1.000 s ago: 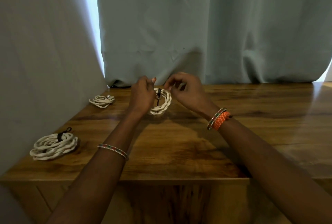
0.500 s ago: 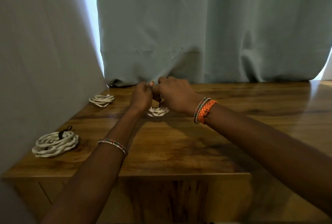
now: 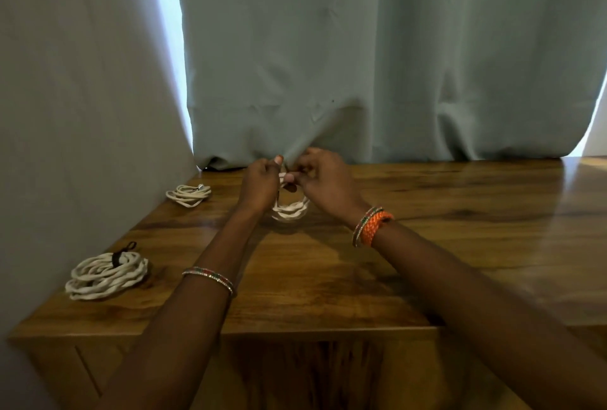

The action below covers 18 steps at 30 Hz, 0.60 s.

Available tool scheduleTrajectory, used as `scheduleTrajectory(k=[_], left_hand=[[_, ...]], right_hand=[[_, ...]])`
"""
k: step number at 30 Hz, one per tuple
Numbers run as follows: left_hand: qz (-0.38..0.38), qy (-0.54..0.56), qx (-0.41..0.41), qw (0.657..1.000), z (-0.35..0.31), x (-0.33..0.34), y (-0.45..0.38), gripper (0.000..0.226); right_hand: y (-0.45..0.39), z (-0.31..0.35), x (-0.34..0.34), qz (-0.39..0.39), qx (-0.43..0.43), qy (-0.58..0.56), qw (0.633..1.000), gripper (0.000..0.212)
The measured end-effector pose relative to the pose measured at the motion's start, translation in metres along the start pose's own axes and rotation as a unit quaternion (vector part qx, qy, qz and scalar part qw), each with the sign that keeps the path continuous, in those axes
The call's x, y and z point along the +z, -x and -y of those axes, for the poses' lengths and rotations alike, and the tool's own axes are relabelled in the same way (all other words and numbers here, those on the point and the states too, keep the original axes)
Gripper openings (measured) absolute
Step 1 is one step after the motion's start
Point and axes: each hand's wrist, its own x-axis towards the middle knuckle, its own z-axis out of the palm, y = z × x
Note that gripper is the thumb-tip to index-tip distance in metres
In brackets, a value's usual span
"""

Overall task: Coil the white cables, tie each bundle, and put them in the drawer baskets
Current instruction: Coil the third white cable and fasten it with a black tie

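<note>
While your left hand (image 3: 259, 184) and right hand (image 3: 323, 179) meet at the far table (image 3: 427, 245) edge, both pinch a white cable coil (image 3: 290, 211) (resting on the wood). Two tied coils (image 3: 106, 275) lie well apart, leftward.

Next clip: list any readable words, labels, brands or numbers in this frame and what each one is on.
None: no readable text anywhere in this frame.
The cable bundle held by the left hand and right hand, the two other bundles, the table and the curtain carry no print.
</note>
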Motion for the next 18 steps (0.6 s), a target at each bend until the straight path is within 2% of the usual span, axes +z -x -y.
scheduleTrajectory(k=[3, 6, 8, 12, 18], left_hand=[[-0.014, -0.042, 0.006, 0.999, 0.003, 0.002, 0.0, 0.034], [-0.011, -0.021, 0.021, 1.0, -0.001, 0.004, 0.005, 0.034], [-0.005, 0.017, 0.025, 1.0, -0.005, 0.008, 0.008, 0.029], [0.006, 0.08, -0.001, 0.997, -0.009, 0.017, 0.011, 0.025], [0.092, 0.176, -0.074, 0.977, -0.016, 0.015, 0.018, 0.018]], right_hand=[[0.006, -0.008, 0.009, -0.068, 0.122, -0.133, 0.981, 0.01], [0.006, -0.011, 0.008, -0.089, 0.176, -0.196, 0.961, 0.006], [0.006, -0.014, 0.007, -0.112, 0.195, -0.21, 0.951, 0.007], [0.008, -0.015, 0.009, -0.14, 0.19, -0.156, 0.959, 0.007], [0.006, -0.018, 0.0, -0.168, 0.194, -0.157, 0.954, 0.008]])
